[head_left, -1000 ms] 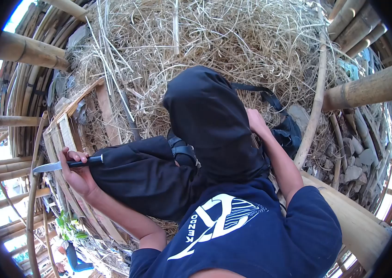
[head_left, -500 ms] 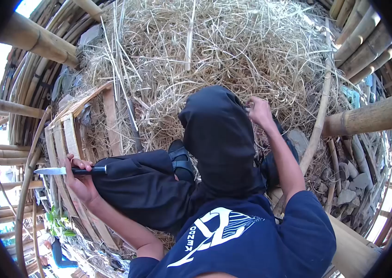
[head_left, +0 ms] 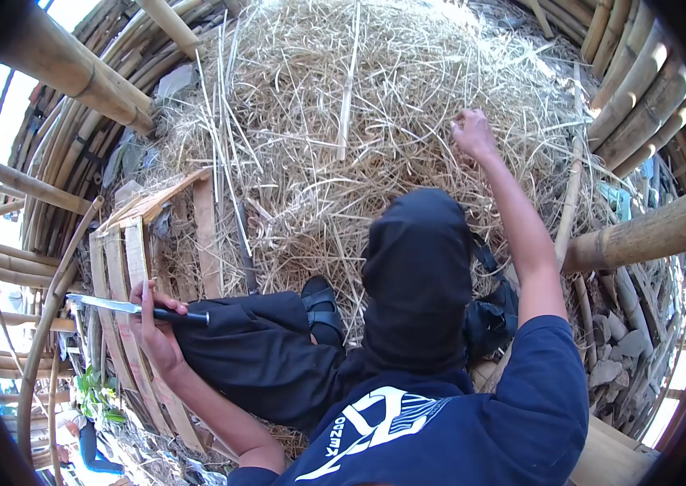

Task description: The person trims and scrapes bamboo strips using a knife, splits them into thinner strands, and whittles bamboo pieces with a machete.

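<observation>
My left hand (head_left: 158, 338) is over my left thigh, its fingers wrapped round a knife (head_left: 189, 317). The knife has a black handle, and its bare blade points to the left. My right hand (head_left: 473, 135) is stretched forward over the pile of pale bamboo shavings (head_left: 408, 113). Its fingers are curled together; whatever may be between them is too small to tell. A long flat bamboo strip (head_left: 348, 89) lies on the shavings to the left of that hand. Several thin strips (head_left: 215, 121) lean further left.
A slatted wooden crate (head_left: 134, 243) stands at my left, with a dark rod-like piece (head_left: 245, 251) beside it. Bamboo poles (head_left: 643, 231) surround the space. Stones (head_left: 609, 368) are heaped at the right. Another person (head_left: 90, 445) is partly visible at lower left.
My right hand has moved from beside my knee forward over the shavings. My left hand still holds the knife, which now tilts slightly. The whole view has shifted a little.
</observation>
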Demonstrator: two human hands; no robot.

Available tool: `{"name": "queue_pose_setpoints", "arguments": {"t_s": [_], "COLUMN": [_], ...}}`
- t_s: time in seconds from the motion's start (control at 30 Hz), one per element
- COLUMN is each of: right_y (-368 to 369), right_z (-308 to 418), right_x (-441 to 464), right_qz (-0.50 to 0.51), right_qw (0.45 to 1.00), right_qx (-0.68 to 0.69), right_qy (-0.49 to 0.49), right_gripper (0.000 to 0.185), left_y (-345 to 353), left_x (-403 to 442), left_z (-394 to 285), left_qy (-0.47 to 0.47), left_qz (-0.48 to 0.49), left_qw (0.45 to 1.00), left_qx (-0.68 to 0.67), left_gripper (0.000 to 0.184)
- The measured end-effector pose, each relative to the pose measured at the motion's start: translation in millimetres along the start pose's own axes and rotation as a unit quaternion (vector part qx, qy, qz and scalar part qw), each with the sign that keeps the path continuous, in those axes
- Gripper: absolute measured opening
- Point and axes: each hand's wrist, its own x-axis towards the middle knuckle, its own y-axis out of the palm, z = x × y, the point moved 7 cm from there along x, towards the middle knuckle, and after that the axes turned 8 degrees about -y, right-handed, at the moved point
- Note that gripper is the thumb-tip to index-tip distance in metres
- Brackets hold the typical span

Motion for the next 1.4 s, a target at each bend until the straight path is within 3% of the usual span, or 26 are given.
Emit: {"name": "queue_pose_setpoints", "arguments": {"t_s": [0.07, 0.2, 0.27, 0.43, 0.57, 0.63, 0.7, 0.8, 0.97, 1.03, 1.23, 1.3, 1.33, 1.4], "right_y": [6.8, -25.6, -41.6, -0.1, 21.7, 23.1, 19.8, 4.8, 4.3, -1.2, 11.1, 19.5, 15.8, 22.4], "right_z": [-23.0, -29.9, -33.1, -69.7, -78.0, -79.0, -79.7, -80.9, -73.1, -73.5, -99.6, -109.8, -109.3, -116.1], "right_x": [40.1, 71.7, 76.9, 146.7, 144.4, 135.3, 130.4, 133.1, 130.2, 131.4, 145.0, 144.0, 140.6, 145.7], "right_qz": [0.031, -0.005, 0.026, 0.116, 0.094, 0.161, 0.148, 0.013, 0.035, -0.052, -0.042, -0.025, -0.104, -0.127], "right_qw": [0.998, 0.985, 0.964, 0.979, 0.981, 0.968, 0.969, 0.987, 0.989, 0.985, 0.962, 0.945, 0.936, 0.920], "right_qx": [-0.041, -0.165, -0.231, -0.161, -0.115, -0.111, -0.087, -0.071, -0.084, -0.057, -0.010, 0.076, 0.126, 0.156], "right_qy": [0.031, 0.042, 0.130, 0.054, 0.128, 0.160, 0.176, 0.143, 0.120, 0.152, 0.268, 0.316, 0.312, 0.335], "right_gripper": [0.031, 0.037, 0.039, 0.041, 0.040, 0.040, 0.040, 0.032, 0.034, 0.039, 0.045, 0.040, 0.041, 0.042], "left_y": [0.1, -3.7, -5.8, 0.6, 4.2, 3.0, 2.1, -1.9, -2.4, -3.4, -11.3, -16.0, -15.8, -19.0], "left_x": [2.0, 4.6, 6.3, 7.6, 10.5, 12.1, 11.9, 15.2, 17.5, 18.2, 16.9, 18.0, 17.1, 19.0], "left_z": [0.4, 5.8, 8.4, 7.1, 9.1, 8.4, 9.9, 12.9, 15.8, 15.9, 18.0, 19.7, 18.9, 19.6], "left_qy": [0.000, -0.008, -0.022, -0.041, -0.055, -0.056, -0.060, -0.058, -0.060, -0.056, -0.055, -0.061, -0.062, -0.064], "left_qz": [0.000, -0.009, -0.020, -0.028, -0.032, -0.039, -0.034, -0.038, -0.030, -0.028, -0.038, -0.048, -0.057, -0.053], "left_qw": [1.000, 1.000, 1.000, 0.999, 0.998, 0.998, 0.998, 0.998, 0.998, 0.998, 0.997, 0.997, 0.996, 0.996], "left_qx": [0.004, 0.005, 0.008, 0.007, 0.007, 0.014, 0.008, 0.007, -0.008, -0.012, -0.029, -0.023, -0.024, -0.018], "left_gripper": [0.019, 0.018, 0.018, 0.018, 0.018, 0.018, 0.018, 0.018, 0.018, 0.018, 0.017, 0.016, 0.017, 0.017]}}
